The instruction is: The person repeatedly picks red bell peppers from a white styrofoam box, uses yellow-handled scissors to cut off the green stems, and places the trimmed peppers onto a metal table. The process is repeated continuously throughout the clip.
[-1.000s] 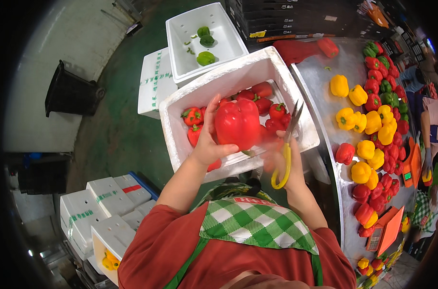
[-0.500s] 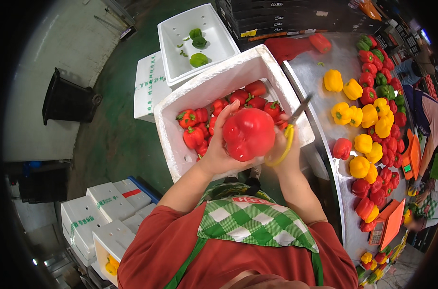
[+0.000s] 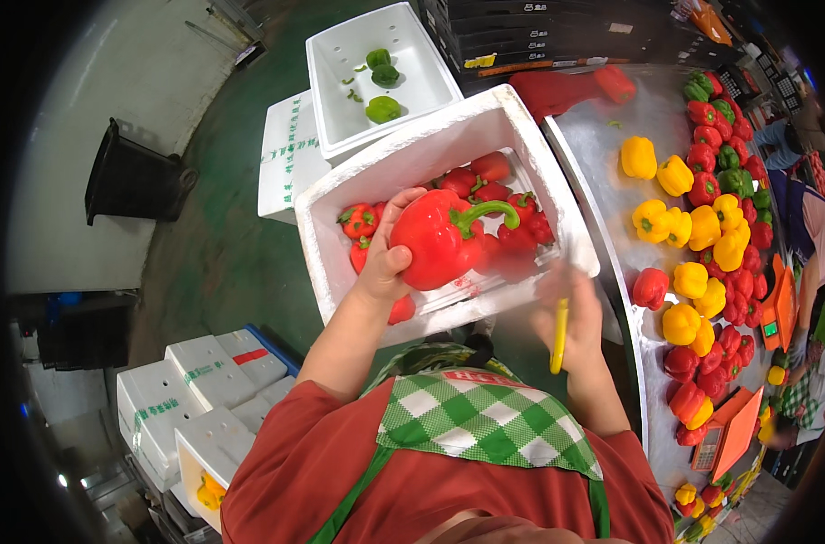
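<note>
My left hand (image 3: 387, 258) is wrapped around the left side of a large red bell pepper (image 3: 435, 240). The pepper's long green stem curls out toward the right. My right hand (image 3: 571, 317), partly smeared by motion, grips yellow-handled scissors (image 3: 559, 337), held apart from the pepper; their blades are too blurred to make out. Both hands are over a white foam box (image 3: 329, 288) or its near right corner. Several red bell peppers (image 3: 491, 167) lie inside the box, some hidden behind the held pepper.
A second foam box (image 3: 326, 100) beyond holds green peppers (image 3: 383, 110) and stem bits. At right, a metal table (image 3: 630, 263) bears yellow peppers (image 3: 681, 324), red and green ones, and orange scales (image 3: 728, 433). A black bin (image 3: 131, 177) stands left; stacked foam boxes (image 3: 158, 412) lower left.
The red pepper has turned, so its stem now shows and points right. My right hand has moved away from it, down and right, with the scissors.
</note>
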Motion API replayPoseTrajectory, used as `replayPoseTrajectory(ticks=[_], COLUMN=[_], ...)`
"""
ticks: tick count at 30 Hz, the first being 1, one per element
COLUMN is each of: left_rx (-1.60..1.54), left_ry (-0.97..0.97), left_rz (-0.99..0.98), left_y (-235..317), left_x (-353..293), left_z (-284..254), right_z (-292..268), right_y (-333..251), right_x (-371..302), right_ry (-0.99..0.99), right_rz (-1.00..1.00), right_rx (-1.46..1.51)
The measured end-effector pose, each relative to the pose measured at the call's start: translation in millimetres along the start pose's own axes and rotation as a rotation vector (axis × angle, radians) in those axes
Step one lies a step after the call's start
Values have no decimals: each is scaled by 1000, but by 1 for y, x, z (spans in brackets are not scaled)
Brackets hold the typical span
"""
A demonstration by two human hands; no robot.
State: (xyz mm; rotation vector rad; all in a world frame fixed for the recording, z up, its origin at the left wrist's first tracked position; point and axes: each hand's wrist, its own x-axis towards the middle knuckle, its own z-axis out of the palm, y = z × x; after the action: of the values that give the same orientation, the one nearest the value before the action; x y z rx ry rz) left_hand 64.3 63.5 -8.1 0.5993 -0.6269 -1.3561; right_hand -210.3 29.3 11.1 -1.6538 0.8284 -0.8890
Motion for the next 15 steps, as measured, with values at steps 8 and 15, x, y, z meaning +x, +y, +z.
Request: replayPoseTrajectory(ticks=[8, 15], left_rx=[353, 487], left_ry=[-87, -128], left_rz=[230, 245], left_y=[2, -5], left_x=[1, -1], left_z=[-1, -2], right_z=[5, 11], right_y=[-13, -12], right_x=[9, 11], right_ry=[-260, -223], right_rz=[106, 37], right_rx=[-248, -402])
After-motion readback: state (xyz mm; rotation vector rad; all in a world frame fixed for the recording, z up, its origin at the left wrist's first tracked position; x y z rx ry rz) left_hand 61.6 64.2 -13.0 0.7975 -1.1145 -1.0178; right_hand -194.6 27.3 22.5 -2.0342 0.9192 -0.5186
